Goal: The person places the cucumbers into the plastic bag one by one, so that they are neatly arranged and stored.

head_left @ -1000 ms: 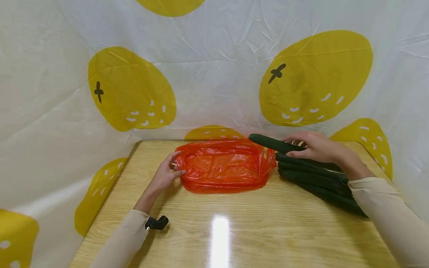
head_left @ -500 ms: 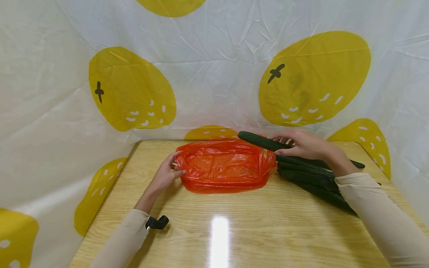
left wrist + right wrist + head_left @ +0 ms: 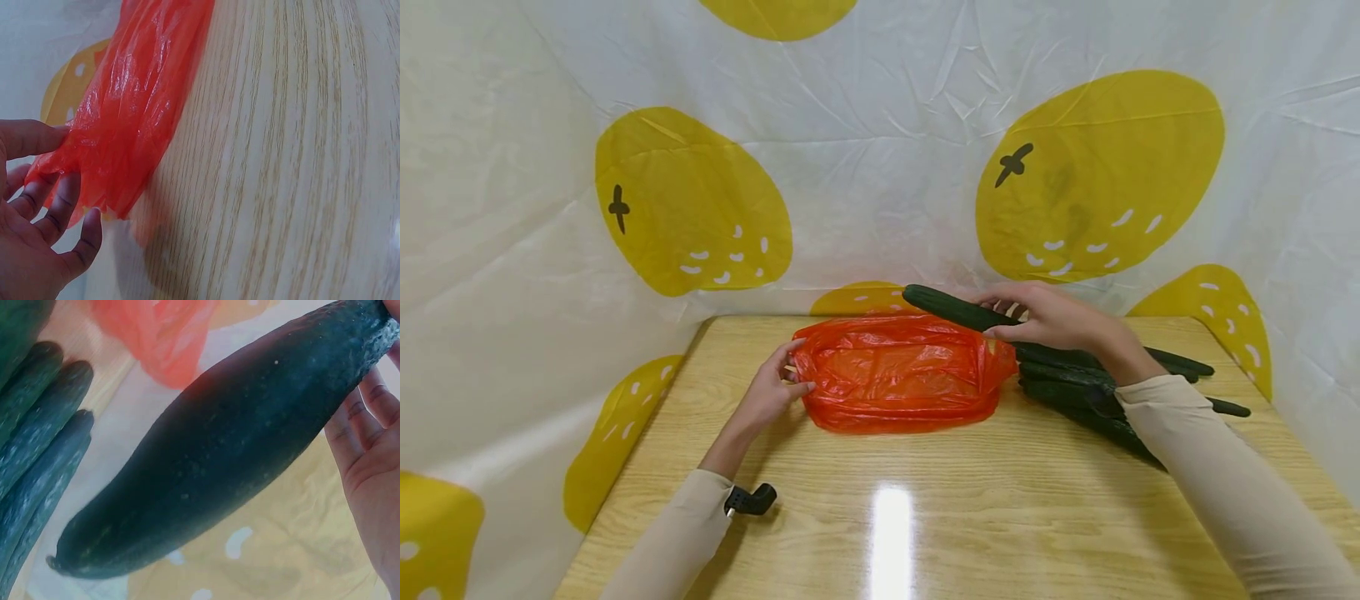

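Note:
A red plastic bag lies spread on the wooden table, its mouth upward. At its left end my left hand grips the bag's edge between thumb and fingers; in the left wrist view the fingers curl against the crumpled film. My right hand holds a long dark green cucumber above the bag's right rear corner, its far tip pointing left. The right wrist view shows the cucumber's other end extending free of the palm. Beneath my right arm lie several more cucumbers, side by side and partly hidden.
The wooden table reaches toward me in front of the bag. White cloth with yellow fruit prints hangs along the back and sides. A black wrist-camera mount sticks out from my left wrist.
My right hand has carried the cucumber leftward, from beside the bag's right end to over its rear right part. My left hand stays at the bag's left end.

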